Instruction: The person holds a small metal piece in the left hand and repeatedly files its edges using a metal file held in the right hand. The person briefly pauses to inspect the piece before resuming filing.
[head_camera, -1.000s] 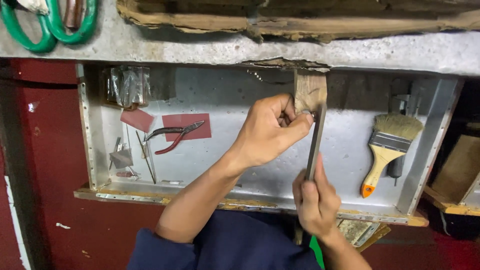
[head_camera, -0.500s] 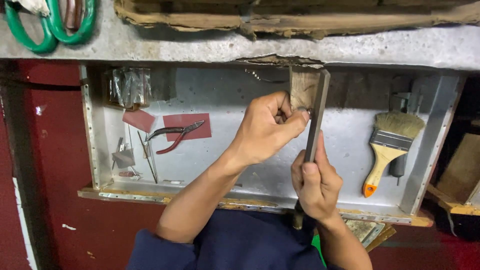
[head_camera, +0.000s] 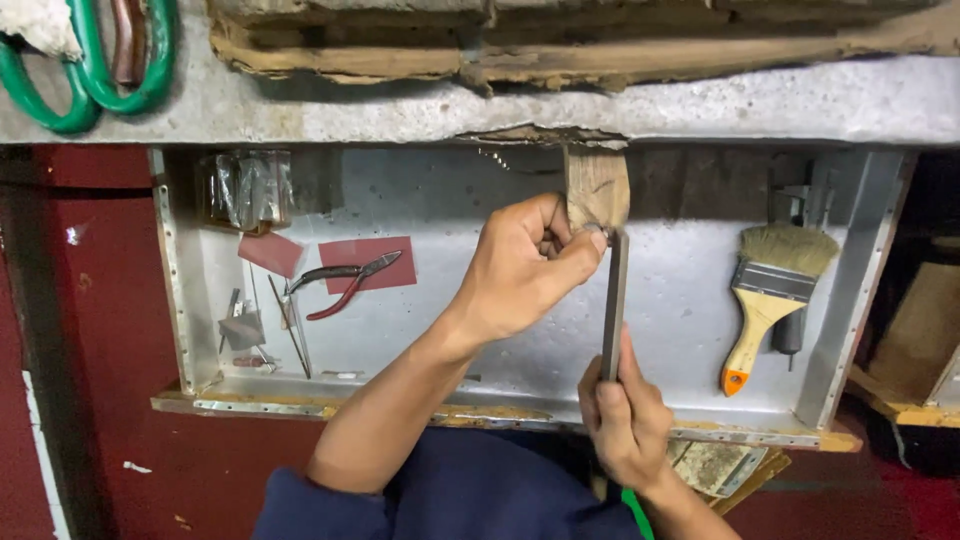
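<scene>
My left hand (head_camera: 520, 270) is shut on a small brown wooden block (head_camera: 597, 190), holding it up against the chipped front edge of the grey workbench (head_camera: 760, 100). My right hand (head_camera: 625, 425) grips the lower end of a flat dark metal file (head_camera: 613, 300). The file stands nearly upright, and its tip touches the bottom right corner of the block, next to my left thumb. Both hands work above an open grey metal drawer (head_camera: 690, 290).
In the drawer lie red-handled pliers (head_camera: 345, 280) on red paper, small metal bits at the left, a clear plastic bag (head_camera: 245, 190) and a yellow-handled paintbrush (head_camera: 770, 300). Green rings (head_camera: 90, 80) and rough wooden boards (head_camera: 500, 50) rest on the bench top.
The file slid up alongside the wooden block half a second ago and has now come back down to its lower corner. My left hand has kept the block in place.
</scene>
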